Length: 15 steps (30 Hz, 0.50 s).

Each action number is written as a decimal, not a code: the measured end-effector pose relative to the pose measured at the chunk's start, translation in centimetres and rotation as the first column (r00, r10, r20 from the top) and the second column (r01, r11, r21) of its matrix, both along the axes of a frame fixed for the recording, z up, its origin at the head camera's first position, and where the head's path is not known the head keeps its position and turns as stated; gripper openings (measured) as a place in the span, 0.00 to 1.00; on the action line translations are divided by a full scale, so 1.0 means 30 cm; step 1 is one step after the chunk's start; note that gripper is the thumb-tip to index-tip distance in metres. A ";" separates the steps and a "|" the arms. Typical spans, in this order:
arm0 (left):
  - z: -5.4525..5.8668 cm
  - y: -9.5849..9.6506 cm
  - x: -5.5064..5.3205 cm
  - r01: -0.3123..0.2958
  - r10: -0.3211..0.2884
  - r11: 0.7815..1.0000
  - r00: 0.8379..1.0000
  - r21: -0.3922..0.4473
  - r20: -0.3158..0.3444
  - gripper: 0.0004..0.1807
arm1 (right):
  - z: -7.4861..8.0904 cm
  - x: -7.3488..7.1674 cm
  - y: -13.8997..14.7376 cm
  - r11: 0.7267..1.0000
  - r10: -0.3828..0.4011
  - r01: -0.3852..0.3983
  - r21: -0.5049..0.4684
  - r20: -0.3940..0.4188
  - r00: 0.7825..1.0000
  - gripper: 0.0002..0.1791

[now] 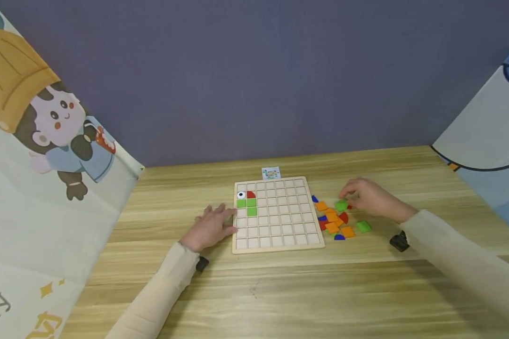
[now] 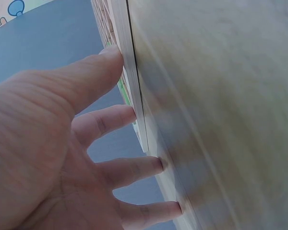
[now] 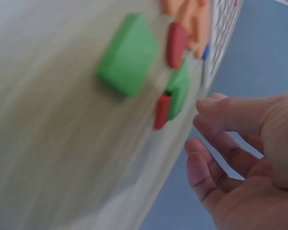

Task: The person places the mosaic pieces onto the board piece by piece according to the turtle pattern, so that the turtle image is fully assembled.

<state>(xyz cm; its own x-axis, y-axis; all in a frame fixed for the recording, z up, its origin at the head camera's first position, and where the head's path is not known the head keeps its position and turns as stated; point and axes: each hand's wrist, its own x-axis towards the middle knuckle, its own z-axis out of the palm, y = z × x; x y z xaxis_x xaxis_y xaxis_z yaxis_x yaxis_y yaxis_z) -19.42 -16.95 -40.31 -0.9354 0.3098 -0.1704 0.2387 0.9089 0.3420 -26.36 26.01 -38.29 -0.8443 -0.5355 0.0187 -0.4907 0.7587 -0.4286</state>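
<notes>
While your left hand (image 1: 209, 227) lay spread at the left edge of the gridded wooden board (image 1: 277, 250), its thumb and index fingertip at the rim and nothing in its grasp, your right hand (image 1: 371, 197) hovered over the loose tiles to the board's right; its fingers were loosely bent, with no tile visible between them. Below it lay a green tile (image 1: 341, 205), with a small red piece (image 3: 162, 112) against its side; a pinch taken too wide could have dragged both, or tipped one. Nearer you, orange tiles (image 1: 347, 231) overlapped, and a red quarter-round tile (image 1: 343, 217) lay among them; lifting one from the heap could have scattered its neighbours. Inside the grid, at upper left, sat an eye tile (image 1: 241, 195), a red curved tile (image 1: 250, 194) and three green squares (image 1: 251, 211); uneven pressure from your left fingertips could have slid the board and jarred any loosely seated piece. Just beyond the far rim lay a printed card (image 1: 271, 173); a forward nudge of the board could have displaced or covered it.
</notes>
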 end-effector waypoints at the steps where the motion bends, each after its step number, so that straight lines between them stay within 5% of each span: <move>1: -0.001 0.000 0.000 -0.001 0.001 1.000 1.000 -0.001 0.000 0.33 | -0.005 -0.003 0.009 1.000 -0.002 0.002 0.004 0.008 1.000 0.11; 15: -0.003 -0.001 0.002 0.002 -0.002 1.000 1.000 -0.004 -0.002 0.34 | -0.052 -0.021 0.022 1.000 0.018 -0.018 0.005 0.037 0.999 0.15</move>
